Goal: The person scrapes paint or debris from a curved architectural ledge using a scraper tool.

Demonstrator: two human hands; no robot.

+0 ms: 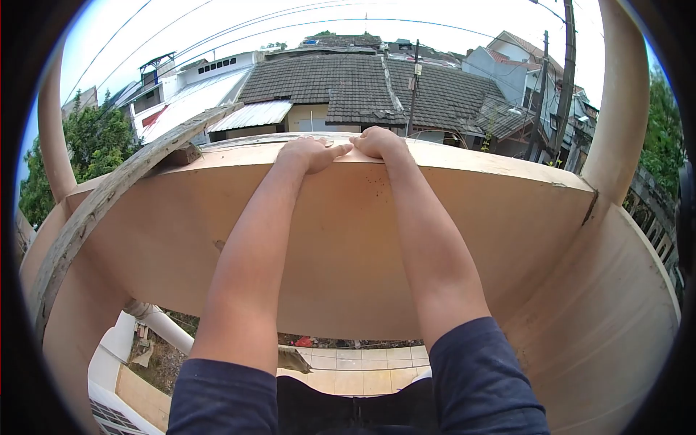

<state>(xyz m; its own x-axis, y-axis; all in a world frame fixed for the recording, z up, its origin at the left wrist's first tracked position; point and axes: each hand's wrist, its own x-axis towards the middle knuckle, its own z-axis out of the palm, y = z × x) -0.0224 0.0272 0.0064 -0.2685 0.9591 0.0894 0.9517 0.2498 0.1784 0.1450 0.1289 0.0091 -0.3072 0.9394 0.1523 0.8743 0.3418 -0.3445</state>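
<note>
Both arms stretch forward to the top of a peach-coloured wall point(348, 239). My left hand point(313, 154) lies on the wall's top ledge point(464, 158), its thumb pointing right and its other fingers curled away from me. Close beside it, thumb side nearly touching, my right hand point(378, 143) is closed with the fingers folded over the ledge's far side. What the fingers press on or hold is hidden behind the hands. A few small dark specks mark the wall face just under the right hand.
A weathered wooden plank point(109, 188) leans across the wall on the left, over a small wood block point(181, 155). Round posts point(620, 101) rise at both ends. Below lie floor tiles point(362, 370) and a white pipe point(163, 326). Tiled roofs point(312, 78) and utility poles stand beyond.
</note>
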